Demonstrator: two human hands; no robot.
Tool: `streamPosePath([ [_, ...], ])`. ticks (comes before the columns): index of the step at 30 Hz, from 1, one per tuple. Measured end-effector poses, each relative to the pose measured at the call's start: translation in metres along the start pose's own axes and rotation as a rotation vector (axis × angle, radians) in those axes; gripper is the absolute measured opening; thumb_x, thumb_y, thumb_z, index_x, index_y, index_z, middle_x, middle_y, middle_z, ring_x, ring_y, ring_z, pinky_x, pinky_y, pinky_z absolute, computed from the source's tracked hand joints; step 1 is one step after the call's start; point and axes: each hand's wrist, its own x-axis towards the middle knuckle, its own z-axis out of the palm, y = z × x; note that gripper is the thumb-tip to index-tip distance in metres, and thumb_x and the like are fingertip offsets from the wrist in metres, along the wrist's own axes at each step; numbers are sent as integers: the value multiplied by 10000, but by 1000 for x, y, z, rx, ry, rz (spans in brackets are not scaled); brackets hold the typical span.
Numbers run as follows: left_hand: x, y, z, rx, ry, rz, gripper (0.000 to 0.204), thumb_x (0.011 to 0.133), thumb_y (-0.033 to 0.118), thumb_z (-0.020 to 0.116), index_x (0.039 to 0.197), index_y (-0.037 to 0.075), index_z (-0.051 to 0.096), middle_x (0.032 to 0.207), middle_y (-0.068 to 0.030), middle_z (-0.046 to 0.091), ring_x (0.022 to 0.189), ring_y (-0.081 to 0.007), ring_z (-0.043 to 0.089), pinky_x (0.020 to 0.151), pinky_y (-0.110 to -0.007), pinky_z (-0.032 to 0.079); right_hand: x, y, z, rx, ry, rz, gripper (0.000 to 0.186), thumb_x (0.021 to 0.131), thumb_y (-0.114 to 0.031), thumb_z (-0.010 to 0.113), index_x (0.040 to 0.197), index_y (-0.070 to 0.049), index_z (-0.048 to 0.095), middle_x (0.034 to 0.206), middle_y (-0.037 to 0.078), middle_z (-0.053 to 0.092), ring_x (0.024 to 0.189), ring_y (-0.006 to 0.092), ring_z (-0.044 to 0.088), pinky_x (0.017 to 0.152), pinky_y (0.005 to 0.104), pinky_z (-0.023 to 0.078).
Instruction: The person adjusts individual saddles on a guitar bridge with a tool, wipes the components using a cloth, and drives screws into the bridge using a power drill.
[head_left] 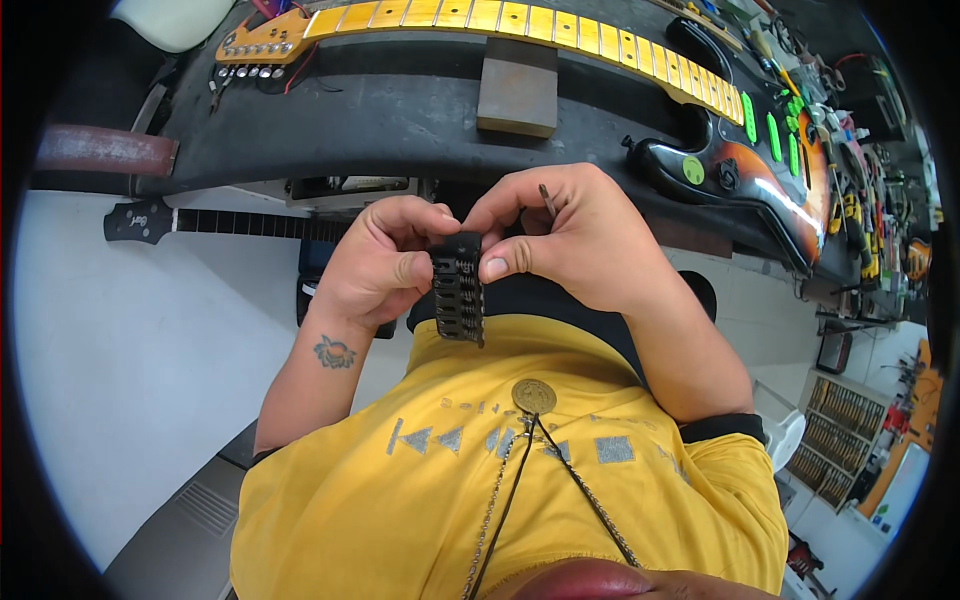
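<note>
Between my two hands, in front of my yellow shirt, hangs a black guitar bridge (459,300) with a row of saddles and small springs along it. My left hand (380,250) is closed on its upper left edge, thumb against the saddles. On the other side, the thumb and forefinger of my right hand (560,235) pinch its upper right end. A thin, dark, rod-like piece (547,200) sticks up out of my right hand; its kind cannot be made out. The inner fingers of both hands are partly hidden.
An electric guitar with a maple neck (450,14) and a sunburst body (750,185) lies across the dark workbench (400,110). A block (517,88) supports the neck. Beyond the bench's left front edge is another neck with a black headstock (138,222). Tools (855,215) crowd the right.
</note>
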Motion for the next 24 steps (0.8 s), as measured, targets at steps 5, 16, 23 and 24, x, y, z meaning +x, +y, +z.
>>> streamPosePath([
  [5,-8,-8,8,-89,71,-9,411,858,24,858,1241,-4,711,1181,-134,749,1078,-239,755,938,-377,637,-6,0,3,-92,30,38,260,834,0,854,1071,34,754,882,69,738,802,111,661,761,290,534],
  [16,-31,-30,4,-162,242,-125,362,887,20,834,1229,6,717,1095,-144,772,982,-218,773,851,-324,656,-51,34,-7,-408,35,-199,301,926,91,592,1195,28,709,973,84,653,926,190,648,816,298,518],
  [23,-31,-42,-4,-95,259,-172,398,876,108,857,1240,62,702,1091,-118,779,983,-228,785,836,-366,677,-64,34,-6,-768,223,-224,318,811,88,769,1083,-70,813,923,81,678,778,229,680,677,329,531],
  [24,-30,-43,-3,-99,257,-176,398,876,108,857,1240,62,702,1091,-118,779,983,-228,785,836,-366,677,-65,34,-6,-811,238,-245,307,800,83,777,1065,-67,815,907,76,680,767,224,681,670,333,529],
])
